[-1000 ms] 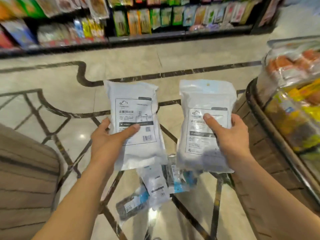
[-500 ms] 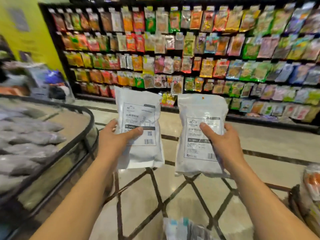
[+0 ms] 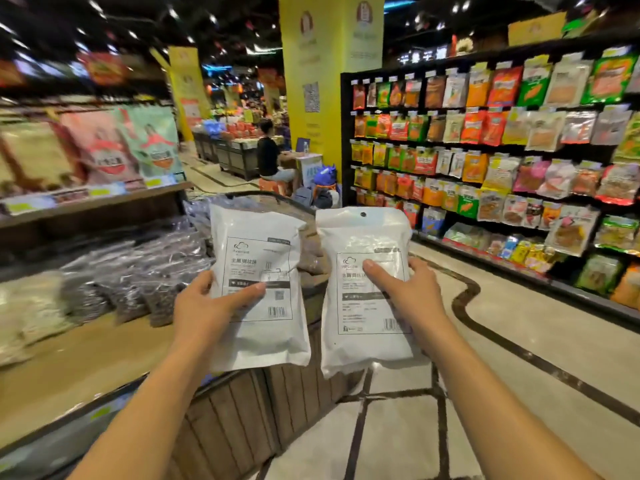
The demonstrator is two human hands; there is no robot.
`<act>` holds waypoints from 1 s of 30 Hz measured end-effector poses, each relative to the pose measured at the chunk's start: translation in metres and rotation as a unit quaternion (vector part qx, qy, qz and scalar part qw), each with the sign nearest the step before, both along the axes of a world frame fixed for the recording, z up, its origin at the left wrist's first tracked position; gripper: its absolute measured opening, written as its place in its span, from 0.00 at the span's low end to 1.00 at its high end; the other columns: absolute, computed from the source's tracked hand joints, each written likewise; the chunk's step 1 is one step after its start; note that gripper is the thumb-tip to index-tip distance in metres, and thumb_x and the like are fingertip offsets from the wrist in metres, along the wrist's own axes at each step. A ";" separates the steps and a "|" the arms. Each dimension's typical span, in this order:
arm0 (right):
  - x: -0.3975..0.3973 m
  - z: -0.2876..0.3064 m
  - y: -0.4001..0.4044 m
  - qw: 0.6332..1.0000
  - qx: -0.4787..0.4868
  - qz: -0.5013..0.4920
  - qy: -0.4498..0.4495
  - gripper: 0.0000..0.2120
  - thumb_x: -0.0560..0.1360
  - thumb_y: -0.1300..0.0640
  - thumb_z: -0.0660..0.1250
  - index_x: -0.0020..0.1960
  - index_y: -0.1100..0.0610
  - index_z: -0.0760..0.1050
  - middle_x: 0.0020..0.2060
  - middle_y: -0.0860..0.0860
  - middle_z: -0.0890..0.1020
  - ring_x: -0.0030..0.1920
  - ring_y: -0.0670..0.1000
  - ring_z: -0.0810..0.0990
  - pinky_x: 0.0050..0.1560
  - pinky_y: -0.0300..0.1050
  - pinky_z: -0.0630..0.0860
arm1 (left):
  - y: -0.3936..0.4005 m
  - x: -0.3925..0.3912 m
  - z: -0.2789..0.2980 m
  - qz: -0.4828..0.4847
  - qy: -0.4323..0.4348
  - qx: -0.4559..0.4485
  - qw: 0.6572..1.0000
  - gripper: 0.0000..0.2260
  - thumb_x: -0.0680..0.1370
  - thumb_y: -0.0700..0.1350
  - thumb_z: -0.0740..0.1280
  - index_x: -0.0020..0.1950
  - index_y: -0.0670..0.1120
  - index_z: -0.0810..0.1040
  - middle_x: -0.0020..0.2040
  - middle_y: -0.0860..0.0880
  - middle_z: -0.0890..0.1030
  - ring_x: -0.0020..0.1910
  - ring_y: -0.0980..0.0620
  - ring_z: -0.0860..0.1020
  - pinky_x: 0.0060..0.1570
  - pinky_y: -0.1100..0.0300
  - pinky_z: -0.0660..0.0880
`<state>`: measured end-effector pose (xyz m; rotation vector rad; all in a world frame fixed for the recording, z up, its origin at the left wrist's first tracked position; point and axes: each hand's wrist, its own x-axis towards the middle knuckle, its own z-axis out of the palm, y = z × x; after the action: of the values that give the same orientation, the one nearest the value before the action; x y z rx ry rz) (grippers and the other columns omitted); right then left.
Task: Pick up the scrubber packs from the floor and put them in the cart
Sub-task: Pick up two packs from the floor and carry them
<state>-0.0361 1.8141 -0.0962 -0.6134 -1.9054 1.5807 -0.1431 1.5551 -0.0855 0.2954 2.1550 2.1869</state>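
- Left hand held a white scrubber pack upright at chest height, thumb across the printed label, fingers behind it and out of sight.
- Right hand held a second scrubber pack the same way, thumb on the front and other fingers wrapped round the right edge.
- The two packs hung side by side, close but apart, both off the floor and in front of a wood-sided display bin.
- Judged light: each pack stayed up on a one-handed pinch. The film looked thin, glossy and wrinkled, so probably slippery, with soft contents bulging low down.
- Best hold seemed the mid-side edge, thumb on the label; the top seal with its hang hole looked a fair second choice.
- No cart showed anywhere in view, so where the packs were to go could not be told.
- Any packs left on the floor were out of frame.
- Label print was too small to read; the left side, with bagged goods in the bin, was smeared by blur.
- The snack shelf at right was cut off by the edge.
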 end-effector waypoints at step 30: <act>-0.090 0.063 -0.829 0.853 0.068 0.513 0.069 0.22 0.71 0.42 0.78 0.58 0.50 0.75 0.50 0.45 0.84 0.47 0.47 0.83 0.40 0.44 0.77 | -0.777 0.201 0.038 0.537 0.033 0.027 0.843 0.19 0.67 0.43 0.83 0.53 0.51 0.82 0.47 0.51 0.87 0.44 0.47 0.86 0.42 0.55 0.81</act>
<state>-0.1257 0.9852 -0.0332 0.7224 -2.3363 1.9449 0.0582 0.7777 -0.0478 -1.1468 2.6415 2.6684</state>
